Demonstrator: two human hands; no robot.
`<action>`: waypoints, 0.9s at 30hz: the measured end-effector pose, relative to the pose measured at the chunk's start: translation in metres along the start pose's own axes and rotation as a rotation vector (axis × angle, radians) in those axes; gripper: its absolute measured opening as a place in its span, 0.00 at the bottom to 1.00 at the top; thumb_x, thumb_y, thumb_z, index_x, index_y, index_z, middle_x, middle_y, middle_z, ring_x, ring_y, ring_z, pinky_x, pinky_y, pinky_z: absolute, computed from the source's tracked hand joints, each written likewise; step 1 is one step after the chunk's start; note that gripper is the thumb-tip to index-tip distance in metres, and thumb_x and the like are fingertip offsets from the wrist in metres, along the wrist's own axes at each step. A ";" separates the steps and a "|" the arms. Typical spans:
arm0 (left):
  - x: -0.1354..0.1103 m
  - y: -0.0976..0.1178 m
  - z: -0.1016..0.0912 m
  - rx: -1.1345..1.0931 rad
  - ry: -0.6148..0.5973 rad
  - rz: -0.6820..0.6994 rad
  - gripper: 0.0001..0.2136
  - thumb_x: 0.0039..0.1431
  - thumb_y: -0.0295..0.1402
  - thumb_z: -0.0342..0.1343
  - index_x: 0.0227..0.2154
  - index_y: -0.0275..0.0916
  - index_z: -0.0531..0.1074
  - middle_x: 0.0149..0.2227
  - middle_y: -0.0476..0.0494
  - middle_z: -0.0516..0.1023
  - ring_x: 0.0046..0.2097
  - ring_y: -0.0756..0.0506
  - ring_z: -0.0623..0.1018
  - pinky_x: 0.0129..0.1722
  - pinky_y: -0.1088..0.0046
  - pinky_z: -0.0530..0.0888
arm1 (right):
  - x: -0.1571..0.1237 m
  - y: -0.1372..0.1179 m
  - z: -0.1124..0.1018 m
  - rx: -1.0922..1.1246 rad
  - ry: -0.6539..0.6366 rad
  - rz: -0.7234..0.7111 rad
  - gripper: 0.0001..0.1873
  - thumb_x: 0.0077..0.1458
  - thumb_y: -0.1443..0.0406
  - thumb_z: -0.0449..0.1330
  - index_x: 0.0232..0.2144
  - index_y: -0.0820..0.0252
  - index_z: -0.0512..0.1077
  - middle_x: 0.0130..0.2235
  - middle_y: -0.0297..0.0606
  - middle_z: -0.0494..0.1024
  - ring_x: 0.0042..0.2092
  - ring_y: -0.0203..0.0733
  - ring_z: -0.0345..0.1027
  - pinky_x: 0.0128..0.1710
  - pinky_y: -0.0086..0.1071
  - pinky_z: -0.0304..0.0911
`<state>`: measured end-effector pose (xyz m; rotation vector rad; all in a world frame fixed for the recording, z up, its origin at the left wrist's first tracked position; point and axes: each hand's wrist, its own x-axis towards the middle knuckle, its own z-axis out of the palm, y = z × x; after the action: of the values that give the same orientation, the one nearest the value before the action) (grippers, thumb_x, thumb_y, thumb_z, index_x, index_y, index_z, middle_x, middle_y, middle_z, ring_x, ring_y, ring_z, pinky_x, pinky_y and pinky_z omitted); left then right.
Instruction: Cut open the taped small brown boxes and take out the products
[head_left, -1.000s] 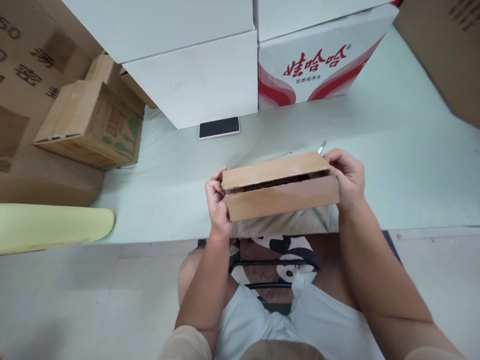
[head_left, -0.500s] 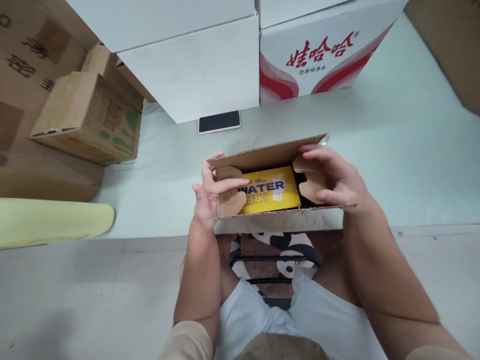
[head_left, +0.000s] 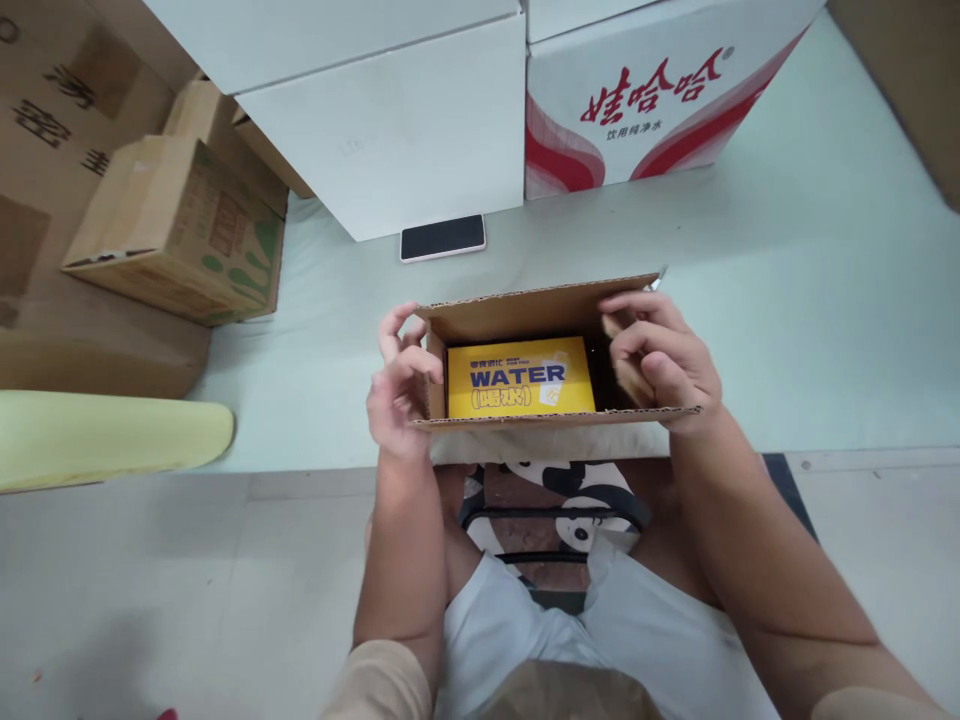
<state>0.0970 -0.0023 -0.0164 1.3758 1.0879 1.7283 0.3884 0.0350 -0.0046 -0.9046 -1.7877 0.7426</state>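
A small open cardboard box (head_left: 517, 300) stands at the table's front edge, its top facing me. Inside lies a yellow box (head_left: 517, 400) printed with "WATER" in blue, with a dark gap to its right. My left hand (head_left: 401, 390) is at the box's left end, fingers curled over the rim where the flap is folded outward, mostly hidden by the hand. At the other end, my right hand (head_left: 664, 360) closes its fingers around the right-hand flap (head_left: 630, 380), which is bent up beneath them.
A phone (head_left: 442, 238) lies beyond the box, against white cartons (head_left: 390, 140) and a red-printed carton (head_left: 645, 130). Brown cartons (head_left: 172, 220) stand at the left. A yellow-green padded edge (head_left: 112, 440) juts in at front left. Below is a panda-patterned stool (head_left: 555, 520).
My left hand has drawn outward from over the yellow box, and the left flap no longer covers its end. My right fingers have curled tighter around the right flap.
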 end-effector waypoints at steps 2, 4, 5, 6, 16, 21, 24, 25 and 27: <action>0.001 0.000 -0.003 0.008 0.030 0.022 0.31 0.61 0.64 0.50 0.20 0.40 0.65 0.60 0.45 0.72 0.52 0.38 0.78 0.54 0.57 0.78 | -0.003 -0.001 0.004 0.013 0.154 -0.031 0.30 0.66 0.42 0.51 0.23 0.55 0.71 0.52 0.46 0.77 0.47 0.52 0.73 0.51 0.50 0.70; 0.002 0.000 -0.007 0.009 0.040 0.065 0.29 0.60 0.62 0.54 0.20 0.40 0.65 0.59 0.45 0.73 0.53 0.38 0.78 0.54 0.57 0.78 | -0.004 -0.005 0.005 -0.023 0.279 -0.076 0.28 0.67 0.45 0.53 0.23 0.55 0.71 0.51 0.44 0.76 0.50 0.52 0.72 0.50 0.48 0.68; 0.002 0.000 -0.009 0.010 0.040 0.092 0.28 0.60 0.61 0.56 0.19 0.40 0.65 0.59 0.45 0.74 0.53 0.38 0.79 0.54 0.57 0.78 | -0.004 -0.007 0.004 -0.050 0.317 -0.107 0.28 0.67 0.46 0.54 0.22 0.56 0.72 0.49 0.43 0.75 0.50 0.51 0.72 0.49 0.47 0.67; 0.002 -0.001 -0.011 0.015 0.042 0.123 0.27 0.60 0.59 0.58 0.19 0.41 0.66 0.58 0.45 0.74 0.53 0.38 0.79 0.54 0.57 0.78 | -0.004 -0.010 0.004 -0.067 0.337 -0.146 0.27 0.66 0.47 0.56 0.22 0.56 0.72 0.47 0.43 0.75 0.48 0.50 0.72 0.47 0.46 0.66; 0.006 0.001 -0.022 0.114 -0.069 0.161 0.28 0.53 0.60 0.64 0.18 0.40 0.67 0.53 0.43 0.76 0.49 0.37 0.82 0.49 0.54 0.80 | -0.003 -0.027 0.008 0.171 0.438 -0.197 0.39 0.62 0.42 0.55 0.08 0.57 0.65 0.31 0.41 0.65 0.34 0.42 0.63 0.33 0.42 0.54; 0.005 0.002 -0.024 0.140 -0.060 0.126 0.28 0.52 0.60 0.66 0.19 0.40 0.66 0.53 0.41 0.76 0.49 0.38 0.80 0.54 0.52 0.78 | -0.008 -0.050 -0.004 -0.144 0.401 -0.070 0.24 0.60 0.60 0.63 0.12 0.55 0.71 0.31 0.40 0.71 0.37 0.44 0.70 0.30 0.39 0.59; 0.004 0.000 -0.023 0.130 -0.064 0.137 0.26 0.54 0.58 0.66 0.20 0.41 0.66 0.53 0.42 0.75 0.53 0.36 0.79 0.55 0.51 0.77 | -0.014 -0.064 -0.019 -0.363 0.299 0.038 0.20 0.59 0.63 0.64 0.15 0.55 0.73 0.35 0.41 0.76 0.39 0.44 0.73 0.36 0.41 0.66; 0.004 -0.001 -0.023 0.127 -0.068 0.134 0.26 0.54 0.58 0.65 0.20 0.41 0.66 0.54 0.42 0.75 0.53 0.35 0.79 0.55 0.51 0.77 | -0.016 -0.066 -0.024 -0.403 0.279 0.072 0.20 0.58 0.63 0.64 0.15 0.55 0.74 0.37 0.41 0.77 0.40 0.44 0.74 0.38 0.42 0.67; 0.004 -0.003 -0.022 0.128 -0.075 0.122 0.26 0.54 0.57 0.65 0.20 0.40 0.66 0.54 0.42 0.74 0.53 0.35 0.79 0.53 0.52 0.78 | -0.021 -0.067 -0.032 -0.465 0.262 0.112 0.18 0.58 0.62 0.65 0.16 0.54 0.74 0.37 0.40 0.79 0.40 0.44 0.76 0.37 0.41 0.66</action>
<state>0.0746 -0.0021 -0.0199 1.6035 1.1095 1.7024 0.4066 -0.0159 0.0507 -1.3508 -1.7088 0.2561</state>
